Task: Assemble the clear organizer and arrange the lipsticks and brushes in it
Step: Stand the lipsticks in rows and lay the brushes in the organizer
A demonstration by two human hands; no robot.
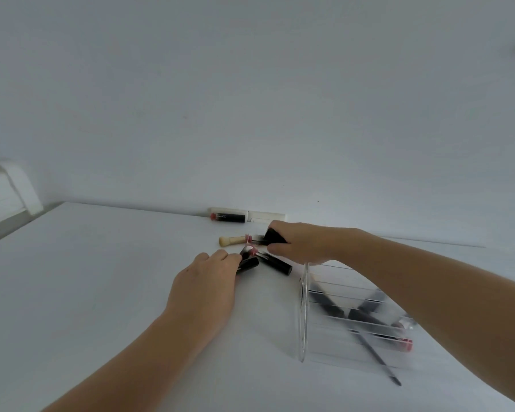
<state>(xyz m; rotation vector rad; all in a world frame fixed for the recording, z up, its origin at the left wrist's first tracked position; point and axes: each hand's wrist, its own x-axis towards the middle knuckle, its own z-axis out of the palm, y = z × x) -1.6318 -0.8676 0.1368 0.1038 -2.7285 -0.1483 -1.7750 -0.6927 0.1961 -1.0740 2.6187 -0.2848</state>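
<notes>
Black lipsticks (275,263) lie flat on the surface right at left hand (204,285) fingertips, long axes fanning out from a shared point | left fingers curled onto the nearest tube | right hand (298,243) clamps a black brush (272,237) just beyond | organizer (348,316) sits near-right, right arm closer to it

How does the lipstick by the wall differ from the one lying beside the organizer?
The wall lipstick lies alone at the table's far edge, apart from both hands; the near lipstick lies in the cluster between the left hand and right hand, close to the organizer. The wall one lies level across the view; the near one runs diagonally. Both are black tubes with a pink end toward the left, lying flat on the table.
</notes>
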